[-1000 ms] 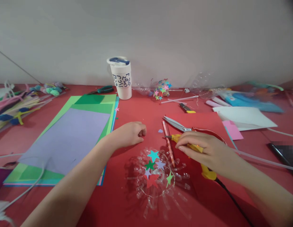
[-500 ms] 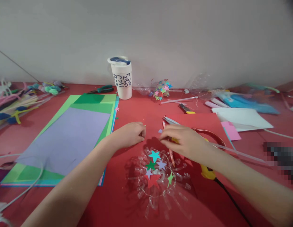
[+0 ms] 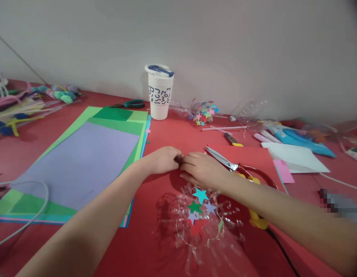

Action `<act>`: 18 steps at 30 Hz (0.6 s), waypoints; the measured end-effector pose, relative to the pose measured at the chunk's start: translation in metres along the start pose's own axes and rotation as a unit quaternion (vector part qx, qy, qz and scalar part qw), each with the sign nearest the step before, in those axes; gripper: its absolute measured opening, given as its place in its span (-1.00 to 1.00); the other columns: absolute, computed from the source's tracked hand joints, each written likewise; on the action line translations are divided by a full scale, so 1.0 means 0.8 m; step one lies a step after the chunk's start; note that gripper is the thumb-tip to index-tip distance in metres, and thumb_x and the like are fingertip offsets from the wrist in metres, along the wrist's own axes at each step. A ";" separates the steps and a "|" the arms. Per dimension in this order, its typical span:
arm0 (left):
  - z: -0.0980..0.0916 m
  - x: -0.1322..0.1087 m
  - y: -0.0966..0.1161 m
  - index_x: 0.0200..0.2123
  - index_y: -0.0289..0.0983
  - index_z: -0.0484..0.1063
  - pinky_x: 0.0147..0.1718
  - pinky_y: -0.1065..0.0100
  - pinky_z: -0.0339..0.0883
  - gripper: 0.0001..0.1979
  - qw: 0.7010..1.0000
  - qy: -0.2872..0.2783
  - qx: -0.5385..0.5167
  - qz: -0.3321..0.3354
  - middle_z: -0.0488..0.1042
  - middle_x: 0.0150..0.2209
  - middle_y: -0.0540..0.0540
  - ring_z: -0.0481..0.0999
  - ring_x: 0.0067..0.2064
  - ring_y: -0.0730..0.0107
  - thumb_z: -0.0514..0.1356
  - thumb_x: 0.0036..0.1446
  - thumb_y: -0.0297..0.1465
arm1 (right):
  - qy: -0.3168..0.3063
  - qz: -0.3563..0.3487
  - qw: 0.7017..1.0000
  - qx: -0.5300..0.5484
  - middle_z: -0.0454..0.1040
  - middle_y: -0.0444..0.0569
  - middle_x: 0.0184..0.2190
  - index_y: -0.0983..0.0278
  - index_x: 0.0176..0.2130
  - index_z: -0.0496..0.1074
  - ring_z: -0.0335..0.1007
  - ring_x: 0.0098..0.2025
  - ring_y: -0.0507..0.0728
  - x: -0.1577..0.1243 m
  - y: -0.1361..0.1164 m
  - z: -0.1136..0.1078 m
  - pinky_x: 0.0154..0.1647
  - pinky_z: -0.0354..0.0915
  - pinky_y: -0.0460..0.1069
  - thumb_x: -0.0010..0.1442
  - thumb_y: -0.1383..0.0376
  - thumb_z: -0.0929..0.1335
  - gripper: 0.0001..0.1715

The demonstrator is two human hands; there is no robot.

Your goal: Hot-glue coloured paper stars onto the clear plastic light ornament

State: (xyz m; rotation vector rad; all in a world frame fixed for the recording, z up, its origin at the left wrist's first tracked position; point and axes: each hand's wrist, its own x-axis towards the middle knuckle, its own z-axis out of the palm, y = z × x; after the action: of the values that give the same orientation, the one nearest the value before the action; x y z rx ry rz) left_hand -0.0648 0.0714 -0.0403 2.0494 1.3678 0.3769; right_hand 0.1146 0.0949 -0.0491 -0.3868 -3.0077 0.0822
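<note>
My left hand [image 3: 166,159] is at the middle of the red table, its fingers curled in and closed. My right hand [image 3: 202,169] meets it from the right, fingertips bent together against the left fingers. Whatever lies between the fingertips is too small and shadowed to make out. Just below the hands lies a clear plastic ring-shaped piece [image 3: 186,244] with looped spikes, bearing a turquoise star [image 3: 201,195], a green star [image 3: 195,207], purple stars and a red star. Scissors [image 3: 220,157] with red handles lie beyond my right forearm.
Stacked coloured paper [image 3: 89,161] covers the left side. A white cup [image 3: 159,94] stands at the back. A star cluster [image 3: 206,112], a cutter [image 3: 232,139], red paper [image 3: 255,154] and a blue packet [image 3: 302,140] lie behind and right. A yellow tool [image 3: 257,220] with black cord sits beneath my right forearm.
My right hand has moved left to meet my left hand, uncovering more of the scissors. The camera view has shifted slightly.
</note>
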 end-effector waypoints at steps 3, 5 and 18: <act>0.000 0.000 -0.002 -0.53 -0.29 0.42 -0.39 0.38 0.20 -0.85 0.999 0.007 -0.038 -0.001 0.49 -0.48 -0.02 0.43 -0.39 0.37 0.10 -0.13 -0.59 | 0.008 0.005 1.000 0.019 0.52 0.17 -0.36 0.38 -0.32 0.51 0.35 -0.31 0.18 -0.001 0.000 -0.001 -0.26 0.23 0.07 0.23 0.33 0.28 -0.77; 0.001 0.000 -0.003 -0.52 -0.28 0.42 -0.41 0.40 0.21 -0.87 0.997 0.014 -0.071 -0.011 0.47 -0.50 0.00 0.43 -0.41 0.39 0.11 -0.11 -0.57 | 0.021 0.022 0.999 0.042 0.51 0.15 -0.39 0.36 -0.36 0.50 0.35 -0.33 0.17 -0.003 -0.001 -0.001 -0.27 0.22 0.07 0.21 0.35 0.27 -0.76; -0.010 -0.004 0.037 -0.39 -0.26 0.29 -0.68 0.50 0.12 -0.93 0.946 0.065 -0.306 -0.089 0.33 -0.66 0.11 0.23 -0.70 0.60 0.07 0.13 -0.40 | 0.177 0.292 0.885 0.316 0.42 -0.14 -0.49 0.25 -0.45 0.38 0.32 -0.44 0.03 -0.035 -0.006 -0.071 -0.40 0.24 -0.06 0.18 0.24 0.27 -0.79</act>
State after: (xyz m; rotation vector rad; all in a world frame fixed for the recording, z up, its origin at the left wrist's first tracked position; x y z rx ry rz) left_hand -0.0491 0.0634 -0.0146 1.3994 1.2897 0.7598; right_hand 0.1469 0.0851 0.0046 -1.0585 -2.2292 0.8976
